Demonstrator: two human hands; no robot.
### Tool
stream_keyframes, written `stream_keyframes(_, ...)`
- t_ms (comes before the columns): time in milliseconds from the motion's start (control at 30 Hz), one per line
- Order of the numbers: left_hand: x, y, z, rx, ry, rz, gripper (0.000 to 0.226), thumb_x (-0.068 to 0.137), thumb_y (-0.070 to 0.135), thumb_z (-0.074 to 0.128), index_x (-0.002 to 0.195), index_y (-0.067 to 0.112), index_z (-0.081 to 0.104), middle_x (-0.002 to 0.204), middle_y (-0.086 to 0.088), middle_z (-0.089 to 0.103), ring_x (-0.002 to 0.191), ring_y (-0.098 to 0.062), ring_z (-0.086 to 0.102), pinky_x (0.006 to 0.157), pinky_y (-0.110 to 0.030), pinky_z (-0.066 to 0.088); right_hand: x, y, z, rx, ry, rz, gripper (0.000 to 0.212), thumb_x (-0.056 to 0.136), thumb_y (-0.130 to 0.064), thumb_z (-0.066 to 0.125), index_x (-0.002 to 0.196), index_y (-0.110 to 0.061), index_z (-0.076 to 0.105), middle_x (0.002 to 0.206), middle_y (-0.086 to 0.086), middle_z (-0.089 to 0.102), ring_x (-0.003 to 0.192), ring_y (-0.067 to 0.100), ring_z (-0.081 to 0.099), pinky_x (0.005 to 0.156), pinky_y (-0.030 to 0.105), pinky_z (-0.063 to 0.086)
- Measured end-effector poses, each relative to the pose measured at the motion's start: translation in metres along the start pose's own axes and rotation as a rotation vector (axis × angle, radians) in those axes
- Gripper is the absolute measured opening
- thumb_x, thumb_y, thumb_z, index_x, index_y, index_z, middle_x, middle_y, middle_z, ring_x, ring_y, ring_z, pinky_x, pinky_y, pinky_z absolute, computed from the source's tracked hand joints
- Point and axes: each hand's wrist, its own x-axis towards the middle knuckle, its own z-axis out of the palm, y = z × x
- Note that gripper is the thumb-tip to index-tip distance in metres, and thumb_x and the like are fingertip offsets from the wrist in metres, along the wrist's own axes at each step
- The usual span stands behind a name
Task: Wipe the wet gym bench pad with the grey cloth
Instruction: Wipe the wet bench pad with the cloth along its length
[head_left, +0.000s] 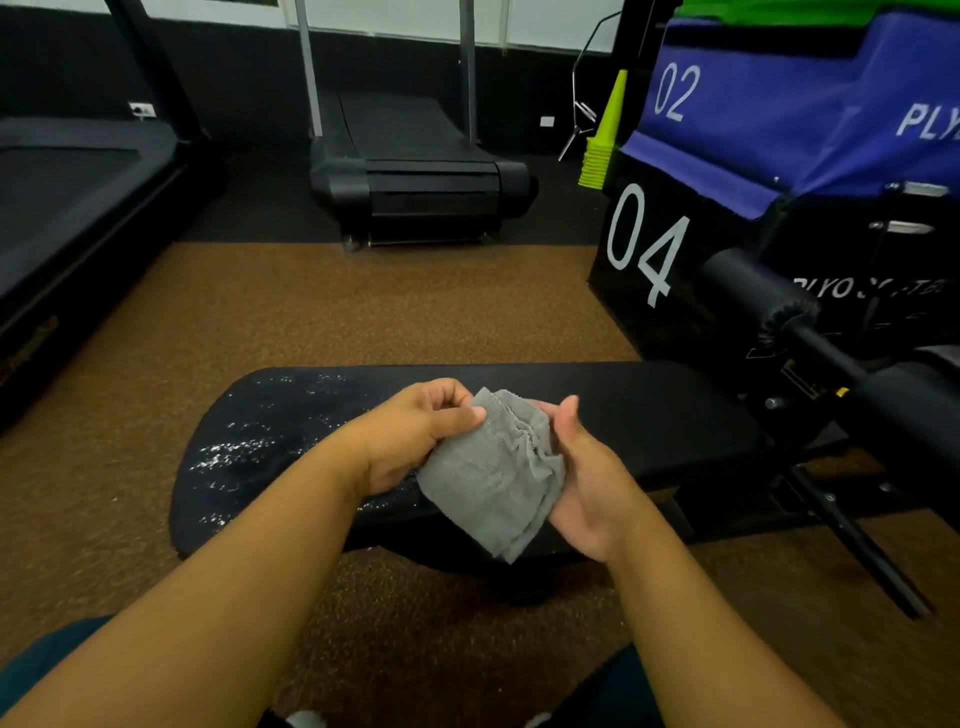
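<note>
Nearest, two bare forearms reach forward over brown speckled floor (363, 312). The left hand (410, 434) pinches the upper left edge of the grey cloth (493, 473) between thumb and curled fingers; the right hand (592, 478) cradles the cloth's right side, palm turned inward, fingers wrapped behind it. The cloth hangs folded between them, above the near edge of the bench pad (649, 410). The black pad runs left to right, its rounded left end beaded with water droplets (234, 447), its right half dry-looking and bare. Right of it stand a foam roller bar (753, 291) and stacked plyo boxes (779, 130) beside green cones (602, 140). Open floor lies beyond the pad, up to a curved treadmill (415, 171)
</note>
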Motion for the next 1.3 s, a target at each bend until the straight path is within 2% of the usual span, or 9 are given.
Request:
stream_keyframes(67,0.000,0.002,0.002,-0.058,0.007,0.002,0.012,0.092,0.014,0.058,0.081,0.015,0.053,0.084,-0.009,0.060,0.078,-0.023,0.056,0.068,-0.034,0.046,-0.001,0.002,-0.003,-0.138,0.006,-0.035,0.056,0.077,-0.031,0.073,0.125,-0.013,0.049,0.124,0.012,0.062,0.112,0.025,0.062,0.096,0.048,0.050)
stream_keyframes(167,-0.001,0.005,0.000,-0.116,0.007,0.026,0.013,0.090,0.010,0.059,0.080,0.016,0.053,0.082,-0.008,0.060,0.074,-0.022,0.058,0.065,-0.034,0.048,0.003,0.004,-0.008,-0.330,0.146,-0.072,0.034,0.084,-0.010,0.068,0.115,-0.010,0.055,0.114,0.011,0.067,0.103,0.024,0.066,0.090,0.047,0.054)
stream_keyframes(300,-0.002,0.004,-0.004,-0.106,0.072,0.083,0.018,0.088,-0.002,0.058,0.089,0.015,0.051,0.077,-0.003,0.059,0.069,-0.017,0.059,0.061,-0.032,0.046,0.005,0.000,-0.015,-0.264,0.238,-0.102,0.016,0.094,-0.014,0.055,0.107,-0.007,0.061,0.106,0.011,0.070,0.100,0.027,0.066,0.085,0.047,0.053)
stream_keyframes(500,-0.001,-0.005,0.001,-0.044,0.094,0.053,0.032,0.088,-0.004,0.056,0.111,0.017,0.060,0.079,-0.007,0.053,0.076,-0.023,0.056,0.073,-0.039,0.047,0.008,0.002,-0.012,-0.569,0.332,-0.185,0.021,0.093,-0.013,0.057,0.097,-0.033,0.057,0.101,0.007,0.065,0.090,0.023,0.067,0.073,0.039,0.057)
stream_keyframes(733,-0.003,-0.002,-0.001,-0.150,-0.071,0.108,0.029,0.084,0.010,0.065,0.112,0.003,0.061,0.105,-0.020,0.062,0.095,-0.031,0.061,0.081,-0.041,0.052,0.008,0.000,-0.007,-0.507,0.095,-0.192,0.033,0.076,-0.020,0.077,0.106,-0.032,0.068,0.113,-0.005,0.066,0.105,0.013,0.065,0.087,0.039,0.056)
stream_keyframes(867,-0.003,0.008,0.004,-0.178,-0.089,0.109,0.022,0.076,0.008,0.067,0.096,0.003,0.059,0.083,-0.010,0.065,0.072,-0.018,0.065,0.062,-0.026,0.056,0.014,0.001,-0.005,-0.619,0.237,-0.323,0.016,0.070,-0.021,0.082,0.079,-0.028,0.070,0.110,-0.008,0.064,0.108,0.013,0.060,0.092,0.048,0.052)
stream_keyframes(1033,0.001,0.010,-0.001,-0.206,0.012,0.098,0.009,0.082,0.002,0.064,0.082,0.007,0.056,0.079,-0.010,0.060,0.065,-0.016,0.060,0.056,-0.023,0.055,0.012,-0.006,-0.012,-0.730,0.190,-0.453,0.015,0.083,-0.015,0.070,0.076,-0.024,0.060,0.119,-0.017,0.061,0.115,0.006,0.056,0.098,0.036,0.047)
stream_keyframes(1167,0.003,0.013,-0.007,-0.067,0.234,0.142,0.020,0.085,-0.010,0.058,0.077,0.009,0.052,0.108,-0.005,0.058,0.073,-0.016,0.063,0.053,-0.021,0.053,0.010,-0.019,-0.013,-0.685,0.263,-0.489,0.015,0.091,-0.021,0.060,0.081,-0.020,0.048,0.077,-0.002,0.054,0.072,0.012,0.050,0.069,0.036,0.044)
stream_keyframes(1300,0.002,0.013,-0.018,0.189,0.271,0.187,0.018,0.085,-0.006,0.056,0.087,0.011,0.063,0.110,-0.012,0.063,0.084,-0.025,0.063,0.065,-0.032,0.052,0.002,-0.045,-0.008,-0.677,0.228,-0.564,0.019,0.090,-0.014,0.061,0.086,-0.029,0.051,0.075,-0.002,0.052,0.073,0.016,0.052,0.069,0.035,0.045)
